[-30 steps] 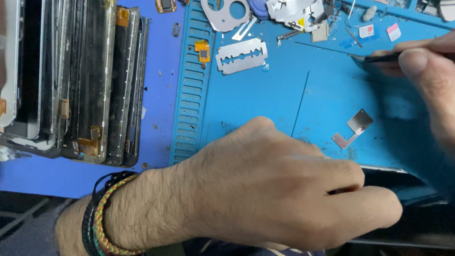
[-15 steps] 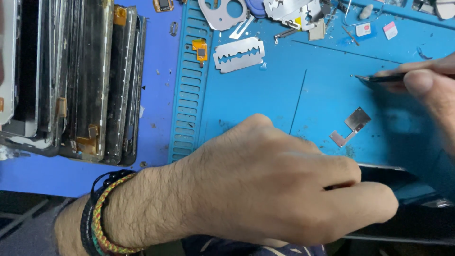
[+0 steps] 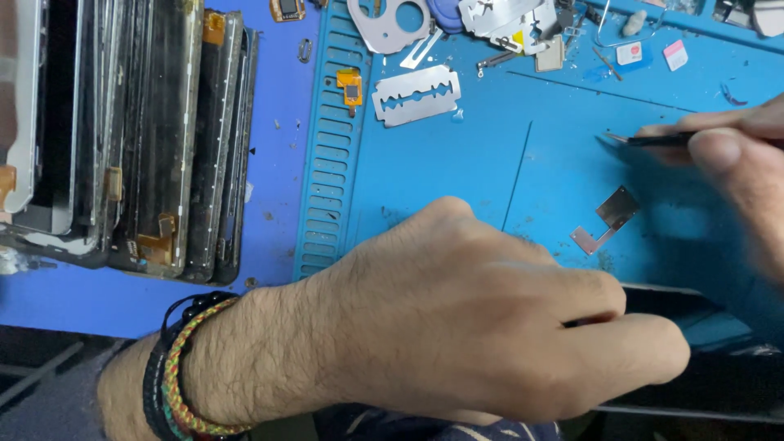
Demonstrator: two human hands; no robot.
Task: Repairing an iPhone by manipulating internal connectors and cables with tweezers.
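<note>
I see my left hand (image 3: 457, 327) pinching one dark phone (image 3: 678, 306) at the mat's (image 3: 457, 163) near edge, right hand (image 3: 735, 155) pinching one tweezers (image 3: 653, 140), one metal shield (image 3: 608, 219) between them, one razor blade (image 3: 416, 95) beyond, stacked screens (image 3: 155, 139) left

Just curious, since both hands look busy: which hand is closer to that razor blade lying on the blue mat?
Left, narrowly. The left hand lies directly below the razor blade, gripping a dark device. The right hand sits far off to the blade's right, holding a thin dark tool.
</note>
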